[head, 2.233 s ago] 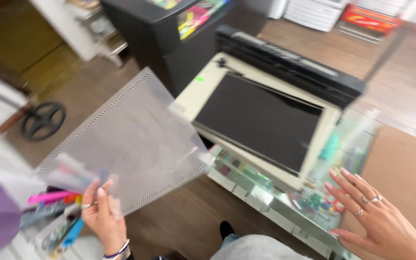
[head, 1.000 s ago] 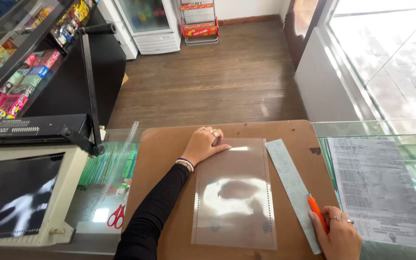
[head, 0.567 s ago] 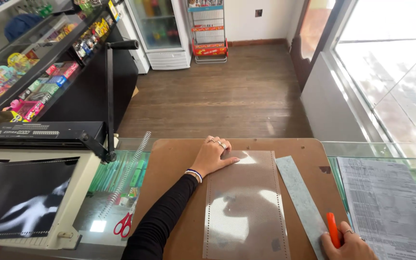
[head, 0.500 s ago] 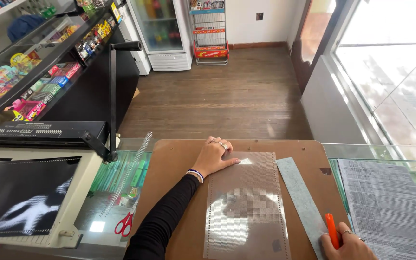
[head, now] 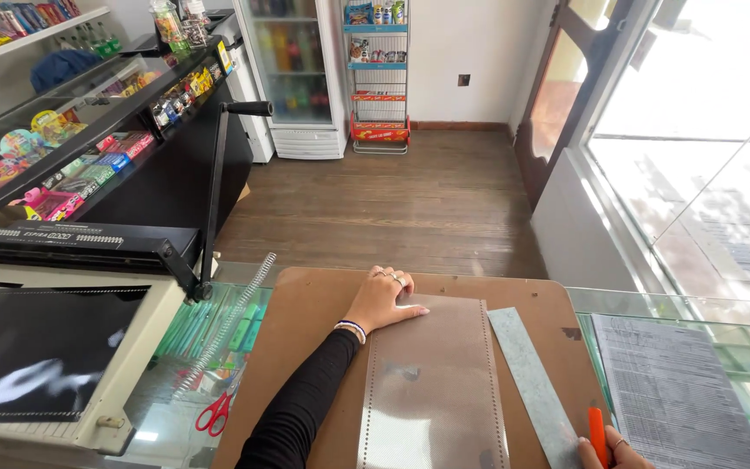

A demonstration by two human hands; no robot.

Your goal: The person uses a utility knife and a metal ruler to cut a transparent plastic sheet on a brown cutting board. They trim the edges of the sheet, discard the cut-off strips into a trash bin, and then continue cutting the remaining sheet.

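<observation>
A clear, finely textured plastic cover sheet (head: pixel 434 391) lay flat on the brown board in the lower middle of the frame — long side running toward the bottom edge, a row of small punched holes down each long edge, its top left corner under a palm. An orange-handled cutter (head: pixel 597 436) stood nearly upright at the bottom right — gripped low, only its upper part showing.

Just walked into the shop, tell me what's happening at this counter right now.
A person stands at a glass counter with a brown board on it. Their left hand lies flat on the top corner of a clear perforated plastic sheet. Their right hand holds an orange cutter beside a metal ruler.
</observation>
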